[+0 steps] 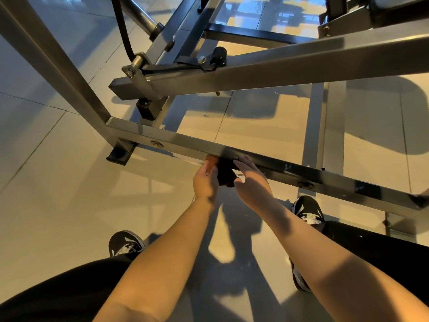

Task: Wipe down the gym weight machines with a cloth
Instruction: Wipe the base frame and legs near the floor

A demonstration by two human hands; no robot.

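- you have the dark cloth with an orange-brown patch [224, 175] bunched against the near face of the low grey square steel bar [185, 141], roughly midway along the front of the weight machine frame.
- your left hand [205, 180] has its grip clenched on the cloth's left edge. your right hand [249, 180] lays straight fingers along the bar and presses the cloth's right side, its grip released.
- by my reading the task is partway through at most: only this bar is under the cloth, and glare and shadow hide which lengths are already clean.
- likely left to do: the rest of this bar on both sides, the slanted grey steel beam [267, 68] above, the grey upright post [53, 59] and the farther black crossbar [255, 34].
- in your way along the bar: a bolt head [156, 143] to the left and a second bolt [305, 184] to the right.
- a black rubber foot [119, 154] sits at the left corner on the pale tiled floor [58, 194], and your black-and-white shoe [307, 211] stands close under the bar.
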